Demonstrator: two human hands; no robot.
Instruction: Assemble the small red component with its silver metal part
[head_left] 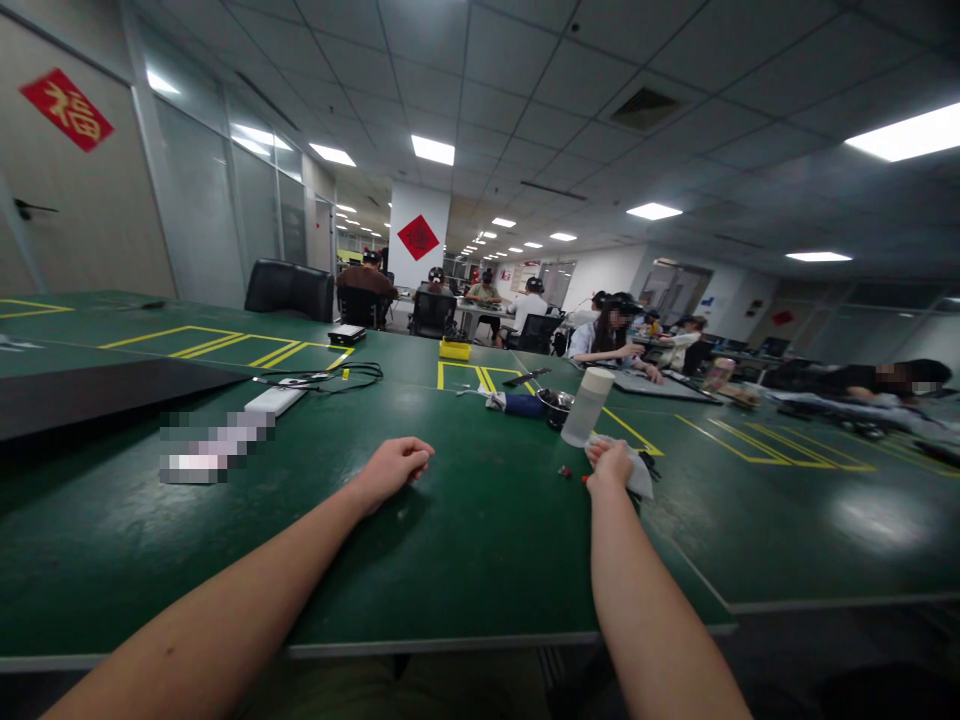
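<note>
My left hand rests on the green table with its fingers curled in; nothing shows in it. My right hand lies further right, its fingers closed on a white cloth or tissue pressed to the table. Small red bits lie just left of that hand. A translucent bottle with a white cap stands right behind my right hand. Beyond it sit a small metal bowl and a dark blue rolled item.
A white power strip with black cables lies at left, beside a dark board. A yellow box sits farther back. Several people work at tables behind; one person sits at the right. Yellow tape marks the table.
</note>
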